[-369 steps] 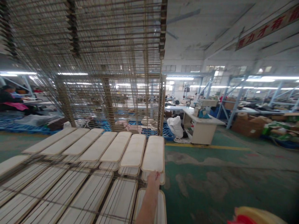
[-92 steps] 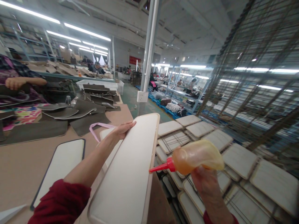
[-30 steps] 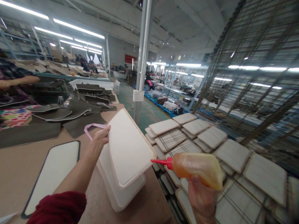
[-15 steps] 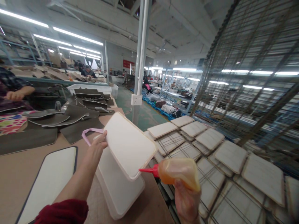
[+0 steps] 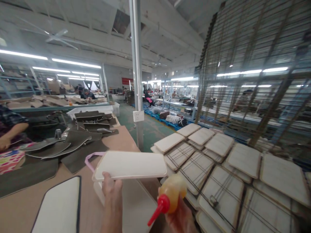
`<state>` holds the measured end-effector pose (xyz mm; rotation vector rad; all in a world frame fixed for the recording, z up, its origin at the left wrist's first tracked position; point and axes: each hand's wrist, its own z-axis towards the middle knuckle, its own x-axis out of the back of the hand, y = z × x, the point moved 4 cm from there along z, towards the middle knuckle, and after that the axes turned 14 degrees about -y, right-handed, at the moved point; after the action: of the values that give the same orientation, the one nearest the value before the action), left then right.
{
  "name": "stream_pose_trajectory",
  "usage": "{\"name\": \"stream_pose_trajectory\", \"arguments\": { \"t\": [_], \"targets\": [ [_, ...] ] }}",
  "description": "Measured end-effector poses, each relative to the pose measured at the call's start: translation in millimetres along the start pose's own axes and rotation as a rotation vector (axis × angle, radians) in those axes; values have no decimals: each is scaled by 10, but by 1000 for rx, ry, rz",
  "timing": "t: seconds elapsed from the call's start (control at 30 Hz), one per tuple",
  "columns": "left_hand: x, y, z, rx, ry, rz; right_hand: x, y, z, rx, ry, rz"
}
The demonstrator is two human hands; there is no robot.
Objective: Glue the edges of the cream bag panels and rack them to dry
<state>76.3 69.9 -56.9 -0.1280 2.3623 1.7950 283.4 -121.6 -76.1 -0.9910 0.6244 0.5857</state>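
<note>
Over brown table, in head view, left hand grips the panel by its near edge; right hand clasps the bottle. Panel looks light and stiff, best held by edges; bottle seems soft, easily squeezed.

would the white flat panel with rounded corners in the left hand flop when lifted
The white, flat, round-cornered panel is probably stiff: it looks straight beyond the left hand. It's likely fairly light too, being thin and held one-handed.
</note>
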Motion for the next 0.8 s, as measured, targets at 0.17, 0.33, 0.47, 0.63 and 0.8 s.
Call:
{"name": "stream_pose_trajectory", "arguments": {
  "t": [0.17, 0.33, 0.47, 0.63, 0.8],
  "targets": [
    [-91, -158, -357, -66, 124, -144, -346, 105, 197, 129, -81, -127],
    [125, -258, -714, -146, -124, -238, -469, -38, 292, 144, 4, -163],
    [755, -236, -897, -300, -1, 94, -428, -87, 268, 145, -9, -193],
    [749, 279, -722, -367, 2, 430, -251, 168, 186, -52, 24, -20],
    [-409, 751, -369, -498, -561, 888, -288, 255, 159, -164, 10, -37]
  ]
}}
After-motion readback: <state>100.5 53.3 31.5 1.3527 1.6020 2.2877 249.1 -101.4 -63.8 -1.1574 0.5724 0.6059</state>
